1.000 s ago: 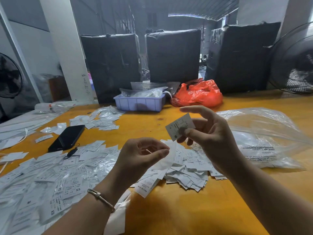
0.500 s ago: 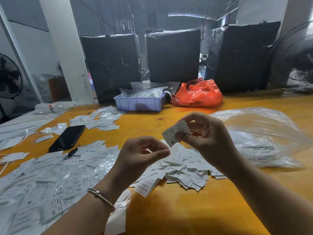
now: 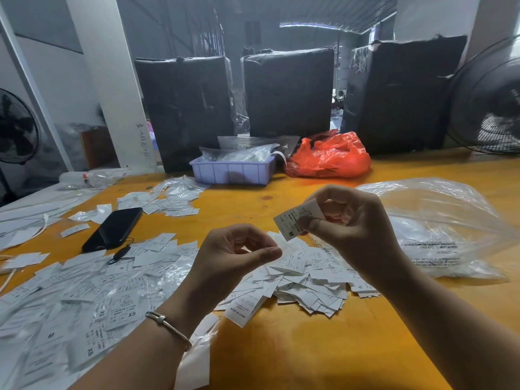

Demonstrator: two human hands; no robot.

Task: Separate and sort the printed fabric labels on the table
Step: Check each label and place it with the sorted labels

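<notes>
where the frame is nearest, at the lower left, a thin silver metal bangle [image 3: 168, 325] is seen on the wrist of the left hand [image 3: 230, 260], whose fingers are curled with thumb and forefinger almost meeting; nothing can be made out between them. just right of centre, a small white printed fabric label marked "m" [image 3: 292, 223] is pinched between thumb and fingers of the right hand [image 3: 351, 229] and held above the table. beneath both hands, a loose heap of white printed labels [image 3: 304, 280] lies on the orange-yellow wooden table [image 3: 309, 356]. at the lower left, a wider spread of labels in clear sleeves marked "xs" and "m" [image 3: 84, 305] is laid out. at the right, a crumpled clear plastic bag with printed warnings [image 3: 439, 229] rests on the table. at mid-left, a black smartphone [image 3: 112, 229] lies flat. farther back, a lilac plastic tray [image 3: 233, 171] and a red-orange plastic bag [image 3: 329, 156] are placed, with three black-wrapped bales [image 3: 287, 91] behind them.
</notes>
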